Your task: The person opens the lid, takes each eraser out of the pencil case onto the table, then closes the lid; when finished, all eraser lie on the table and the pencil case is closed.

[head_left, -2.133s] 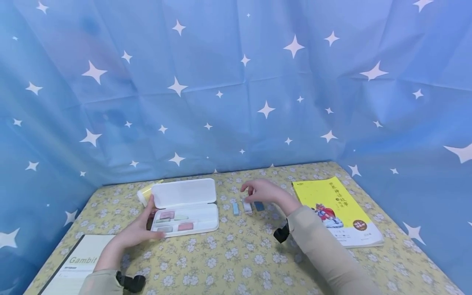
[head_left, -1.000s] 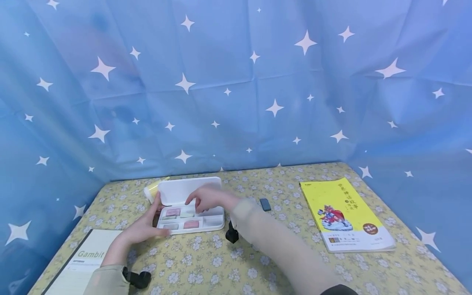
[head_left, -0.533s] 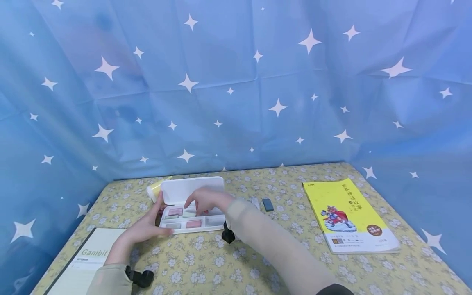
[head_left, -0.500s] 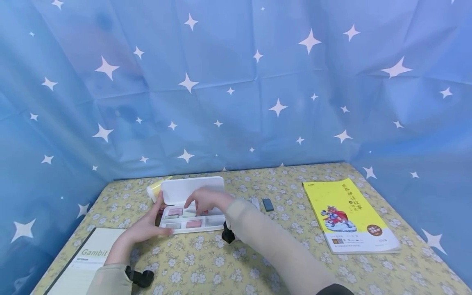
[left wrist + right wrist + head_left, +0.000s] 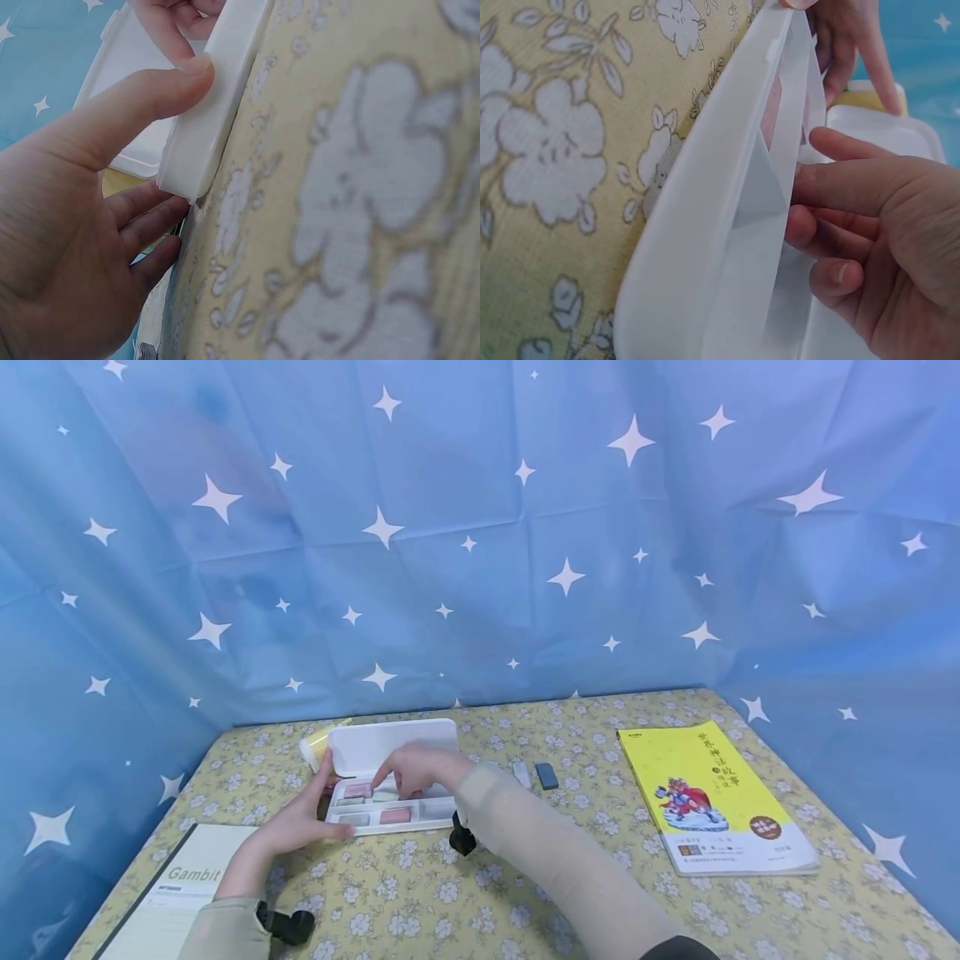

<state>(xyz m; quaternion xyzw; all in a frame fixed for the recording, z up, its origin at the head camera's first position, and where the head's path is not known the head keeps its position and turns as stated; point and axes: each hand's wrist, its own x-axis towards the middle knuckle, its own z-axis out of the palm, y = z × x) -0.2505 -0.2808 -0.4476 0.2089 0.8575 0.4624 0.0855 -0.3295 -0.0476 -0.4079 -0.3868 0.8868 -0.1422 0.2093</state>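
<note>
A white hinged box (image 5: pixel 437 810) stands with its lid up, its tray split into compartments. My left hand (image 5: pixel 292 822) grips its left end; in the left wrist view the thumb presses the front wall and the other fingers reach behind. Small eraser-like blocks lie inside, among them a pink block (image 5: pixel 395 816) in the front row and a mauve block (image 5: pixel 358 791) behind. My right hand (image 5: pixel 416 768) reaches into the back row with bent fingers, beside a pale block (image 5: pixel 385 795). In the right wrist view (image 5: pixel 907 225) its fingertips go behind the divider, so I cannot tell whether they pinch anything.
A white block (image 5: pixel 521 774) and a dark blue block (image 5: pixel 547 776) lie right of the box, close to my right sleeve. A yellow book (image 5: pixel 697 777) is at the right, a notebook (image 5: pixel 176 881) at the left front. A yellow-and-white tube (image 5: pixel 315 745) lies behind the box.
My right hand has moved left from the loose blocks to inside the box. The light blue block seen beside the white one is no longer visible. My left hand keeps its grip.
</note>
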